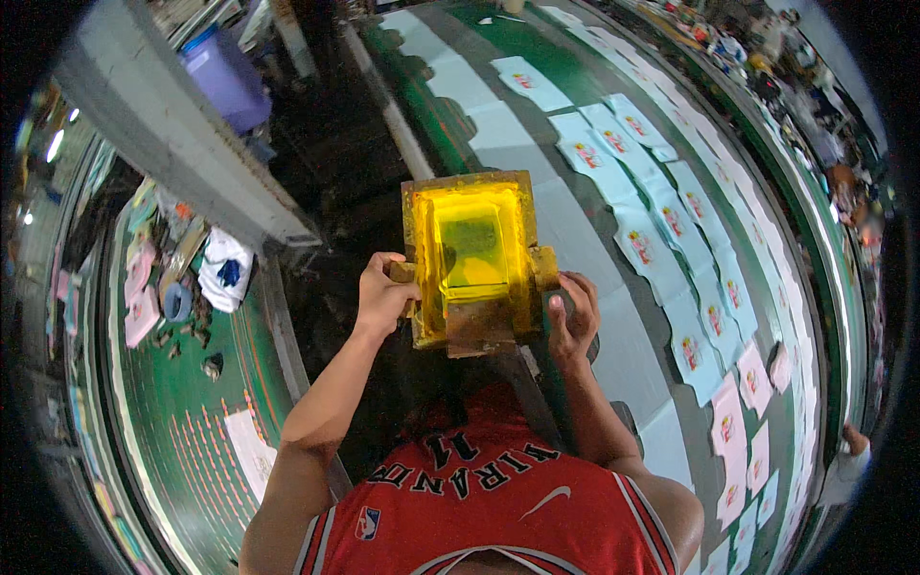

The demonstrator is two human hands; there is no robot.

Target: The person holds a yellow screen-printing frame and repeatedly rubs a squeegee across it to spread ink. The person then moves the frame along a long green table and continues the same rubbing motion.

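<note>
In front of my chest is a screen printing frame point(522, 230), a yellow rectangle with worn brown edges. Its see-through mesh point(470, 240) has a greenish middle. My left hand point(383, 299) is closed on a small block at the frame's left side, thumb and fingers pinching it. At the right side, the curled fingers of my right hand point(575, 311) hold the frame by a similar block point(543, 268); some of the fingers are hidden behind it. A flat brown piece point(481, 328) lies across the near end of the frame.
On my right, a long green table point(446, 120) carries rows of light blue fabric pieces point(637, 244), several printed, and pink ones point(726, 431). A grey pillar point(177, 125) and purple bin point(225, 79) stand left. Another green table point(192, 383) holds cloths. Someone's arm point(848, 465) shows far right.
</note>
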